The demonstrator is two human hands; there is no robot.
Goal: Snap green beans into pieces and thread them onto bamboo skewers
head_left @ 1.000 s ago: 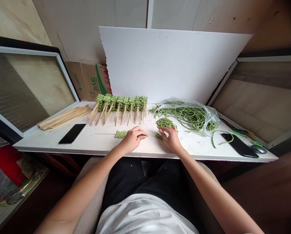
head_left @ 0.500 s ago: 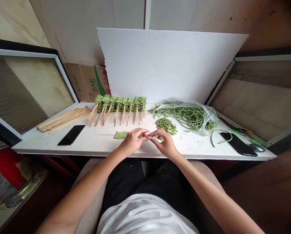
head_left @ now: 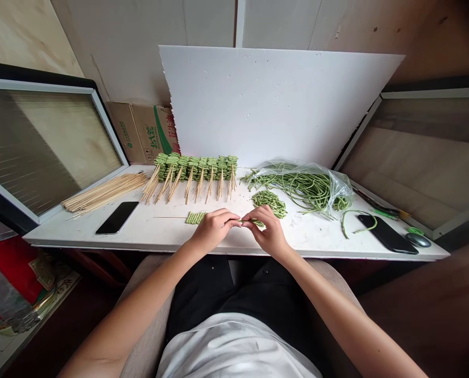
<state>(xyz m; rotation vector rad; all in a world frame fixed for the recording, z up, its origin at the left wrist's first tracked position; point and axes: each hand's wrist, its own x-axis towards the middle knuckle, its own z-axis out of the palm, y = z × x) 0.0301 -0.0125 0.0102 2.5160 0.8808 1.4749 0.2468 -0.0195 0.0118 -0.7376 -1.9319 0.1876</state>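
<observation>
White tabletop (head_left: 313, 236), skewered beans (head_left: 195, 217) beside left grip (head_left: 213, 228)

On our table (head_left: 151, 234), we list: sticks (head_left: 105, 193), left; loaded skewers (head_left: 197, 168), right of these; bagged beans (head_left: 307, 188), farther right; bean pieces (head_left: 269, 202), before them.

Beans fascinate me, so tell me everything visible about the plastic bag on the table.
The plastic bag is clear, thin-looking and crinkled, bunched at right. It lies toward the back right of the white tabletop, before the white board, draped over long green beans that spill from its left side. The right hand is apart from it.
</observation>
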